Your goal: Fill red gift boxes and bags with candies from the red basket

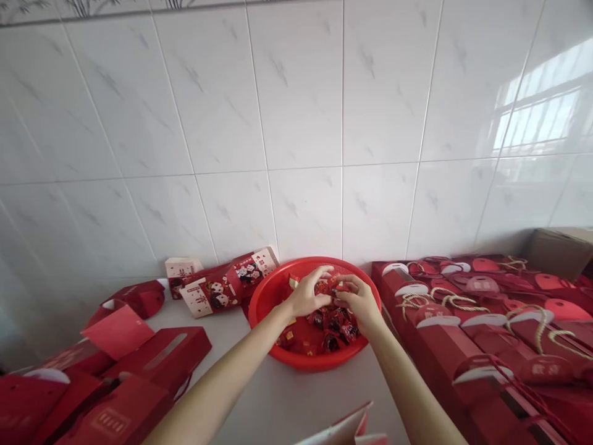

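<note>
The left hand (308, 294) and right hand (362, 301) curl inside a red basket (306, 363); any grip cannot be told. Dark wrapped sweets (334, 327) lie on their near side, closer to the right.

Left arm (241, 364) and right arm (401, 371) reach forward, fingers (353, 283) bent.

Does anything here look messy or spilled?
Slightly untidy: the red boxes on the left lie jumbled at mixed angles, while the boxes on the right are packed in rows. I see no spill; the wrapped pieces lie inside the red basket, near the left hand and right hand.
</note>
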Demonstrator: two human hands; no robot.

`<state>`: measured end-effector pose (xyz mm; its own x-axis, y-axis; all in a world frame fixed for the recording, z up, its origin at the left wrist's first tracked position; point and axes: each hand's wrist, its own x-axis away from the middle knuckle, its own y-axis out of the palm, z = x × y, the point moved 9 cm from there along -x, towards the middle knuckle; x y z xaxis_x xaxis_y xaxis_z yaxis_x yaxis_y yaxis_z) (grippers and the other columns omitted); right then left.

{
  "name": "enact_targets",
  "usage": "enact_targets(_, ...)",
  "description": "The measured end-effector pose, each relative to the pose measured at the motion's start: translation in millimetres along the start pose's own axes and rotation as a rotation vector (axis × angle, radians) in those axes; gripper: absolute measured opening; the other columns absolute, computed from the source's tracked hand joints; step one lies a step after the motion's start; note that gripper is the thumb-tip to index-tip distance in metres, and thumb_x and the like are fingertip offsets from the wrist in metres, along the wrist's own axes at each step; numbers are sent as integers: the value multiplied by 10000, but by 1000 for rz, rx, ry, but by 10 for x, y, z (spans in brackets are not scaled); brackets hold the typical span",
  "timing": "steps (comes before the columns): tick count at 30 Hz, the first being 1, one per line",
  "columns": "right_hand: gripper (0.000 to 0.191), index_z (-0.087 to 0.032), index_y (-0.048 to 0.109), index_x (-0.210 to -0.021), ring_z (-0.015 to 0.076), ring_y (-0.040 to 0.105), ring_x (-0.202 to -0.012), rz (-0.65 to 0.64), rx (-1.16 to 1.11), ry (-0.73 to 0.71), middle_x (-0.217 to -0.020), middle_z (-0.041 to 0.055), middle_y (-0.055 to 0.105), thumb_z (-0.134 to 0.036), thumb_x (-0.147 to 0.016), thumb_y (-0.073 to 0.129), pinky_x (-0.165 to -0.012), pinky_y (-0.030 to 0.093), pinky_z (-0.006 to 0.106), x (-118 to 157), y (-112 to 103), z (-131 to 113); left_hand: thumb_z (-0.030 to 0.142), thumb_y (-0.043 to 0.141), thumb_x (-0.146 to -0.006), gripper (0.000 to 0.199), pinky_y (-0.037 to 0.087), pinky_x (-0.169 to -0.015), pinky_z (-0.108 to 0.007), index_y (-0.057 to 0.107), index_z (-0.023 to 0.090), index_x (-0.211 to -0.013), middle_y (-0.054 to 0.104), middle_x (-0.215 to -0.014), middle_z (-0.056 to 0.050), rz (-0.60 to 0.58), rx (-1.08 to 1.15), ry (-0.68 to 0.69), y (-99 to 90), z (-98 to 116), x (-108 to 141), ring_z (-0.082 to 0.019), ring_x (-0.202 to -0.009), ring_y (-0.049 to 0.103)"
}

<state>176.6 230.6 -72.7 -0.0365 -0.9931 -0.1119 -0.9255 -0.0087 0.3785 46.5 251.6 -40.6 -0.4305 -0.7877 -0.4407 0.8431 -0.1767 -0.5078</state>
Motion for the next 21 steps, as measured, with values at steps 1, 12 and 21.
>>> enact_targets(1, 329, -194, 694, -827, 187, 640, -759, 7, 7, -7, -776, 14, 676, -186, -498, 708, -706, 580, 335, -4, -10, -9, 116, 674, -702, 572, 544, -972, -417, 606, 203, -1264, 676, -1236, -109, 17, 12, -6, -14, -5, -9, -261, -1117, 662)
enact_targets(12, 323, -191, 696, -786, 150, 595, -699, 5, 109, -24, -765, -6, 677, -146, -468, 664, -635, 510, 276, 12, -29, -49, 390, 710, -811, 239, 563, -821, -340, 695, 170, -904, 707, -962, -61, 60, 47, -27, -65, 40, -47, -207, -890, 683)
enact_targets(21, 193, -198, 633, -734, 178, 672, -721, -15, -20, 50, -794, 21, 702, -228, -576, 740, -682, 568, 319, 30, 35, -33, 493, 815, -727, 404, 579, -766, -343, 642, 167, -891, 692, -909, -54, 42, 124, -92, -42, -57, -48, -200, -832, 679)
